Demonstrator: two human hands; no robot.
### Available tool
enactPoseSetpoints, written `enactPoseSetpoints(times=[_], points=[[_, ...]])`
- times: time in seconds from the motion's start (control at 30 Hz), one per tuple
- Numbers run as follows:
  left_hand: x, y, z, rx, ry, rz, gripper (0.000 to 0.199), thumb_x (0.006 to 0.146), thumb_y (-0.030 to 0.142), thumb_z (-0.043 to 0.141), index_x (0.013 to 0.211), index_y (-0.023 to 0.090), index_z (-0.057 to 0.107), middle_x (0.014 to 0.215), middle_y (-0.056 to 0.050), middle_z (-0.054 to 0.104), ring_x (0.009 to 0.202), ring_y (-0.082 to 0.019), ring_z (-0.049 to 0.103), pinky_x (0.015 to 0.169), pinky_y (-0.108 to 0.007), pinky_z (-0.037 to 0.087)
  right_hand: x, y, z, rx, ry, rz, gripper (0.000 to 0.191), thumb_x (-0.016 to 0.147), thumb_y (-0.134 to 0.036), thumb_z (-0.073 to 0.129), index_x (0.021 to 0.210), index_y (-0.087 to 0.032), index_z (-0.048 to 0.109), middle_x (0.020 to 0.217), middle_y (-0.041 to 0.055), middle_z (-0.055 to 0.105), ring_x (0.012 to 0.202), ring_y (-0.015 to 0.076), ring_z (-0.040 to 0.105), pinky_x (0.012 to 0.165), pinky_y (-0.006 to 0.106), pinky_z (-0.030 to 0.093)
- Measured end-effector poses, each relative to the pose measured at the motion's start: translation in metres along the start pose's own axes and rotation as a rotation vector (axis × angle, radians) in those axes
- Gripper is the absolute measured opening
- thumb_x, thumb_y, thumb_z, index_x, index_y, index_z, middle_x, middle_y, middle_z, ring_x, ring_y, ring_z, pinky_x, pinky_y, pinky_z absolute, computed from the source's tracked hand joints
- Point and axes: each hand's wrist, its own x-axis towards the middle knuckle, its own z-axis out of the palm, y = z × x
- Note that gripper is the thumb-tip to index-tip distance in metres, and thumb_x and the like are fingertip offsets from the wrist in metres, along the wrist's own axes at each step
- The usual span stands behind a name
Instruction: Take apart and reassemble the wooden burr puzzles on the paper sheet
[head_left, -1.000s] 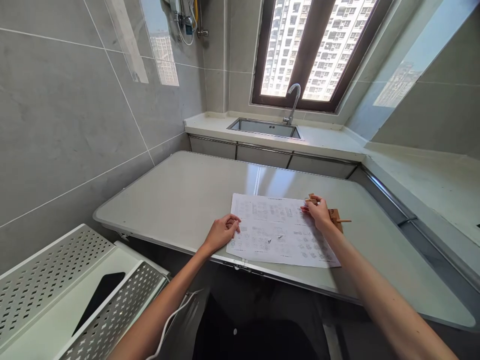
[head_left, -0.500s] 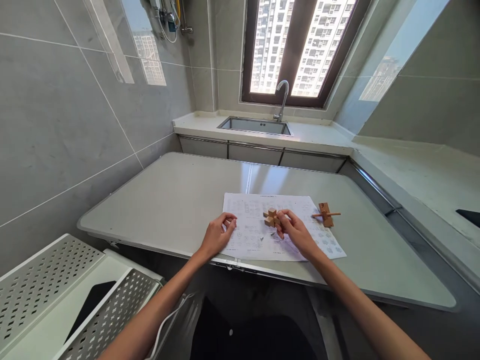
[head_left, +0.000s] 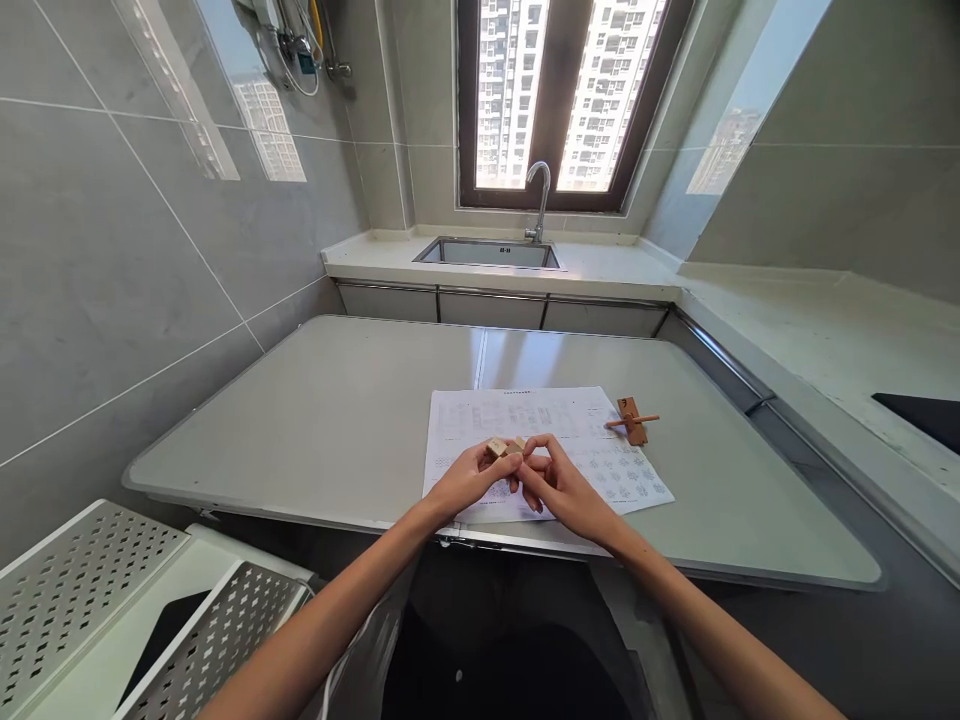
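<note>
A small light-wood block puzzle [head_left: 498, 448] is held between both hands above printed paper sheets [head_left: 517, 408]. My left hand [head_left: 474, 480] grips it from the left, thumb on the near side. My right hand [head_left: 551, 482] meets it from the right, its fingers closed against the puzzle and close to the left fingertips. Fingers cover much of the puzzle's lower and right parts. Right of the hands, a brown wooden piece [head_left: 632, 421] with a thin stick across it lies at the edge of the paper.
The pale folding table [head_left: 337, 400] carries the sheets. Beyond it are a counter with a sink [head_left: 487, 252] and a faucet [head_left: 540, 200]. A white perforated rack [head_left: 97, 580] stands at lower left. A dark flat object [head_left: 922, 415] lies on the right counter.
My left hand has moved right and taken hold of the puzzle. The puzzle has come left and nearer with my right hand. The whole view has shifted slightly.
</note>
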Motion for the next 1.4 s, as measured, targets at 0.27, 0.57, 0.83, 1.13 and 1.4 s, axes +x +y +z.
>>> enactPoseSetpoints(times=[0.27, 0.57, 0.83, 1.13, 1.4], points=[[0.003, -0.008, 0.002, 0.022, 0.084, -0.044, 0.055, 0.089, 0.054, 0.077, 0.130, 0.020, 0.064, 0.122, -0.009, 0.073, 0.120, -0.030, 0.067, 0.106, -0.043, 0.051, -0.001, 0.020, 0.003, -0.249, 0.222, -0.044, 0.035, 0.099, -0.052, 0.065, 0.102, -0.028, 0.040, 0.070, -0.0075, 0.059, 0.058, 0.0150, 0.057, 0.061, 0.030, 0.046], [0.002, 0.003, 0.000, 0.028, 0.047, 0.085, 0.073, 0.088, 0.036, 0.080, 0.152, 0.026, 0.048, 0.147, -0.013, 0.064, 0.132, -0.031, 0.065, 0.118, -0.047, 0.046, 0.005, -0.007, -0.009, 0.000, -0.033, 0.084, 0.036, 0.098, -0.057, 0.063, 0.110, -0.023, 0.065, 0.087, 0.0024, 0.066, 0.072, 0.0171, 0.062, 0.063, 0.031, 0.054], [0.001, 0.001, 0.004, 0.056, 0.015, 0.163, 0.076, 0.086, 0.030, 0.084, 0.152, 0.027, 0.046, 0.145, -0.013, 0.064, 0.129, -0.030, 0.066, 0.114, -0.047, 0.050, 0.005, 0.010, -0.012, 0.009, 0.088, 0.066, 0.027, 0.088, -0.042, 0.077, 0.106, -0.023, 0.072, 0.094, 0.0029, 0.072, 0.069, 0.0160, 0.059, 0.065, 0.032, 0.052], [0.004, -0.001, 0.007, 0.076, 0.076, 0.135, 0.063, 0.086, 0.033, 0.082, 0.142, 0.025, 0.055, 0.143, -0.013, 0.066, 0.129, -0.031, 0.066, 0.114, -0.047, 0.051, 0.010, 0.019, -0.006, 0.064, 0.269, 0.003, 0.037, 0.083, -0.049, 0.083, 0.105, -0.027, 0.061, 0.113, 0.0051, 0.074, 0.093, 0.0220, 0.074, 0.089, 0.038, 0.060], [0.022, -0.010, 0.006, 0.051, 0.143, 0.068, 0.056, 0.084, 0.036, 0.084, 0.132, 0.021, 0.060, 0.134, -0.012, 0.070, 0.124, -0.032, 0.069, 0.111, -0.045, 0.052, 0.022, 0.027, -0.009, 0.148, 0.298, 0.054, 0.045, 0.078, -0.051, 0.087, 0.106, -0.026, 0.063, 0.104, 0.0054, 0.078, 0.106, 0.0280, 0.075, 0.095, 0.045, 0.061]])
